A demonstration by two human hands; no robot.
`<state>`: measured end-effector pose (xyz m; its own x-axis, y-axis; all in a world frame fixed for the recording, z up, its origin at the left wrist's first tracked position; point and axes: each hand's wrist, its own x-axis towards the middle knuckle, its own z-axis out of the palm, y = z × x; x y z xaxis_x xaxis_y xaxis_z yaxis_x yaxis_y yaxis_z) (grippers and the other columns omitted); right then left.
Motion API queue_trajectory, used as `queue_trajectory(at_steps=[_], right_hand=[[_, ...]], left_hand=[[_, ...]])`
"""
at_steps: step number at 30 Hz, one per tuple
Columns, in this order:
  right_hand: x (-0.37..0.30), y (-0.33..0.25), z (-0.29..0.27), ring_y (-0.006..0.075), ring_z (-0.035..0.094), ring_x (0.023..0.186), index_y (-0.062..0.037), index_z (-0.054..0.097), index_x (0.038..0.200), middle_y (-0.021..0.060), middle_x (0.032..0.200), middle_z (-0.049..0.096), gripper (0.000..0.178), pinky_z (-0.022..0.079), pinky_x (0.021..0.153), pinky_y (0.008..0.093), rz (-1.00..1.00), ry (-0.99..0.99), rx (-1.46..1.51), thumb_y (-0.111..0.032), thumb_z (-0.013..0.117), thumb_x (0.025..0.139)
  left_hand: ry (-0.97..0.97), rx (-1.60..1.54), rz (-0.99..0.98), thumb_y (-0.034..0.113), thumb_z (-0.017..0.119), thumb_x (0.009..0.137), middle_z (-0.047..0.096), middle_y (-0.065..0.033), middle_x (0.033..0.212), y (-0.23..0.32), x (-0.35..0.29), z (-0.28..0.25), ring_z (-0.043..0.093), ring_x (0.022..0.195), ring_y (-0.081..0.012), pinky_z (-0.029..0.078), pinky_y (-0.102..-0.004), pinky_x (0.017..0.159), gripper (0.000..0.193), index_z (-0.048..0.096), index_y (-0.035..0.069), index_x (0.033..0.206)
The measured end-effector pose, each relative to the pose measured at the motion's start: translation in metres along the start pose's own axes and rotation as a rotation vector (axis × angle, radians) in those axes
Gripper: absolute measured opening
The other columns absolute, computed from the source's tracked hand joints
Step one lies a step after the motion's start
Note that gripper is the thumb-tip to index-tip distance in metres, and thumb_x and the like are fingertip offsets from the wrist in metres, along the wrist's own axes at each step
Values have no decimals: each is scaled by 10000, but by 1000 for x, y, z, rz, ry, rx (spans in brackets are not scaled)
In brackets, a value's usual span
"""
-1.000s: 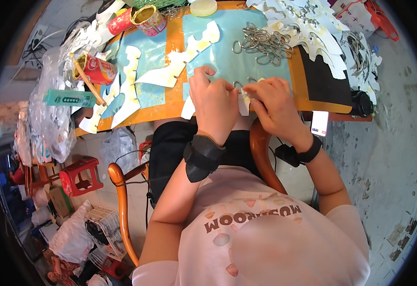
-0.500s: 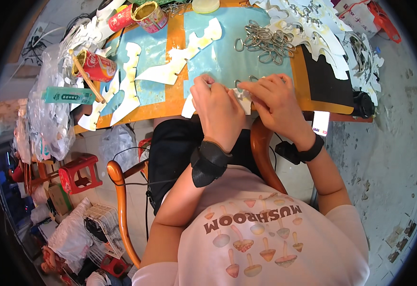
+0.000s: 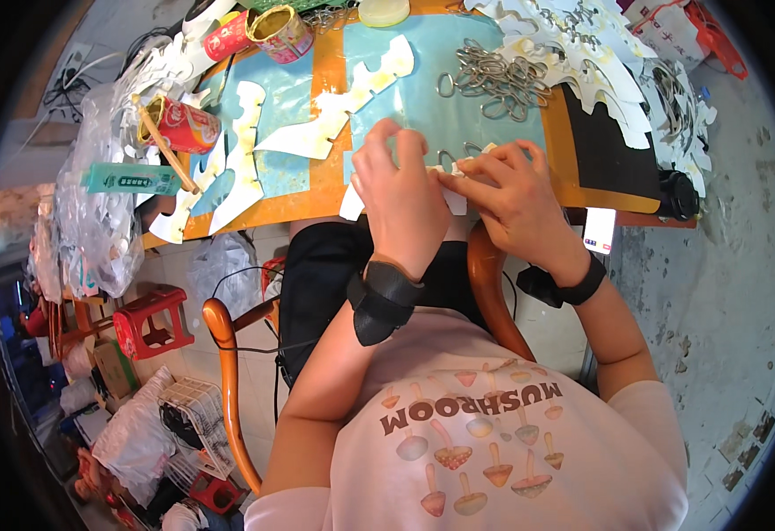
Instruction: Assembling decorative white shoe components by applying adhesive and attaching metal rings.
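A white notched strip (image 3: 458, 202) lies at the table's near edge, mostly covered by my hands. Metal oval rings (image 3: 446, 158) stand along its far side. My left hand (image 3: 402, 208) is over its left part, index finger raised and fingers apart; the thumb is hidden. My right hand (image 3: 518, 208) bends over the right part, thumb and index closed on the strip's edge beside a ring; their exact grip is partly hidden. Farther off, another white notched strip (image 3: 339, 115) with yellowish glue stains lies on the blue sheet, and one more strip (image 3: 244, 168) lies to the left.
A pile of metal rings (image 3: 498, 78) sits beyond my right hand. Stacked white strips (image 3: 582, 66) cover the far right. Leftward are a red can (image 3: 184, 124) with a wooden stick, a green tube (image 3: 131, 179) and another can (image 3: 279, 35). A phone (image 3: 599, 230) is by the right edge.
My left hand's fingers have lifted and spread from a closed pinch. My right hand's fingertips have shifted slightly left and down along the strip.
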<state>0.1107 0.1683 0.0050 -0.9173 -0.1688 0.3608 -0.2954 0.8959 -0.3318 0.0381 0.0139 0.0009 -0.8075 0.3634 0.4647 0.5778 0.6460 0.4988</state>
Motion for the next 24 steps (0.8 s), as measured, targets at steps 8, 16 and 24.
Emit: queue_trajectory(at_steps=[8,16,24], right_hand=[[-2,0,-1,226,557,1058,-172,680,1200,-15,1089,656,363,298,1029,555,2,-6,-29,-75,605,859],[1,9,3,219,588,984,-91,539,1270,19,1040,687,328,310,1026,498,70,72,85,-85,575,944],[17,3,-7,271,631,1015,-67,501,1292,62,1007,709,392,472,898,373,478,249,619,-14,573,910]], left_hand=[[-61,-100,144,-71,695,736,631,-51,1021,-16,-9,5,537,1014,-282,365,-409,843,394,563,95,1069],[-89,-128,204,-41,684,773,677,-52,968,-23,-11,-1,606,913,-269,392,-381,800,347,557,30,1088],[-217,-159,368,11,718,762,681,-52,950,-23,2,-13,616,955,-260,418,-393,844,383,568,33,1114]])
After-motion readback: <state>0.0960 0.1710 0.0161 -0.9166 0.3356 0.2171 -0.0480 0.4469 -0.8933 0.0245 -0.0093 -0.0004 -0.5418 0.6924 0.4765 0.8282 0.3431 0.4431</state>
